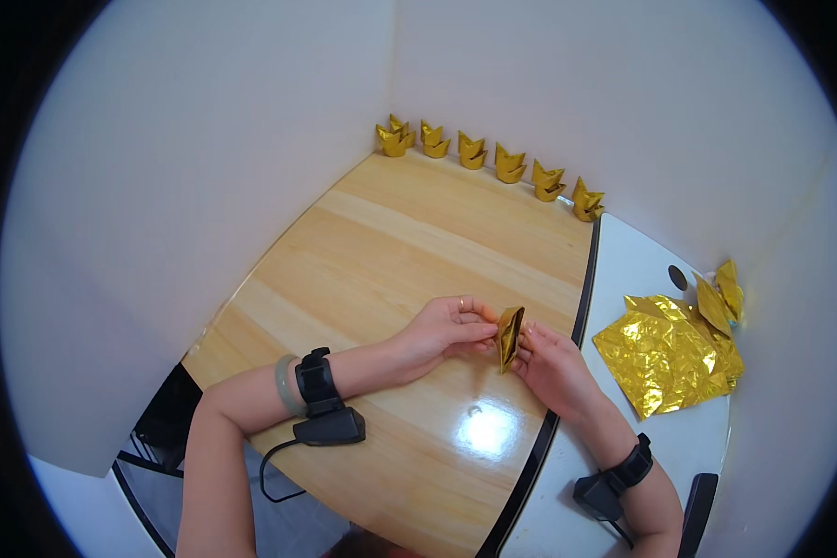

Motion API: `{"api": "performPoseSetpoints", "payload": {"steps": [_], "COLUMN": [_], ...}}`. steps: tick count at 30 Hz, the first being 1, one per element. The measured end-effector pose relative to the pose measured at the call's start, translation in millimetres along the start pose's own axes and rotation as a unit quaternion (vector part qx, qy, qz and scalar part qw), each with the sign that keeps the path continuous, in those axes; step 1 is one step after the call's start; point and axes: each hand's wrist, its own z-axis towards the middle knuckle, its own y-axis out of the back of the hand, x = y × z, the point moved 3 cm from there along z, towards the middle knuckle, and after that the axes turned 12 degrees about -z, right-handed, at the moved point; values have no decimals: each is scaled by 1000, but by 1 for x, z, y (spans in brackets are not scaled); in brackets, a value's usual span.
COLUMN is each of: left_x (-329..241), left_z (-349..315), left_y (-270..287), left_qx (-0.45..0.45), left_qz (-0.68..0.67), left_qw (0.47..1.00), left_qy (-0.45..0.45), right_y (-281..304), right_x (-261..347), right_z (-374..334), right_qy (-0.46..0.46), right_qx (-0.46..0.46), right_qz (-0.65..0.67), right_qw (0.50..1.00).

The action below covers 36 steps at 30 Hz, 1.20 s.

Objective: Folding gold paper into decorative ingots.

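A small folded gold foil paper piece (510, 339) is held up over the wooden table, its narrow opening showing a hollow inside. My left hand (448, 333) pinches its left side between thumb and fingers. On the opposite side, my right hand (553, 365) grips it with bent fingers, some of which are hidden behind the paper. Along the back wall stands a row of several finished-looking gold paper ingots (472, 150), each with pointed tips and a rounded base.
Crinkled gold foil sheets (665, 358) lie on the white surface (623, 270) to the right, with more folded foil (719, 298) against the wall. A dark strip edges the wooden table (372, 242). Black wrist devices with cables (330, 428) sit on both forearms. Walls enclose the back and sides.
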Motion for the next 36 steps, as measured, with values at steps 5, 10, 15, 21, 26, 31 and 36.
{"api": "performPoseSetpoints", "payload": {"steps": [5, 10, 15, 21, 26, 31, 36], "left_x": [4, 1, 2, -29, -26, -28, -29], "left_z": [0, 3, 0, -24, -30, -30, -27], "left_y": [-3, 3, 2, -38, -41, -42, -38], "left_qx": [39, 33, 31, 51, 141, 230, 244], "left_qz": [-58, -94, 19, 532, 638, 715, 725], "left_qw": [997, 995, 999, 727, 675, 577, 568], "left_qy": [22, 10, -9, -431, -343, -322, -303], "right_y": [0, 7, 5, 16, 5, -7, -31], "right_x": [0, 4, 8, 11, 16, 49, 87], "right_z": [0, -1, 0, -1, -4, -10, -38], "right_qy": [-31, -15, -22, -72, -143, 64, 219], "right_qx": [39, 12, -14, -24, 27, -52, 10], "right_qz": [38, 29, -17, -126, -240, -495, -680], "right_qw": [998, 999, 1000, 989, 960, 865, 700]}}
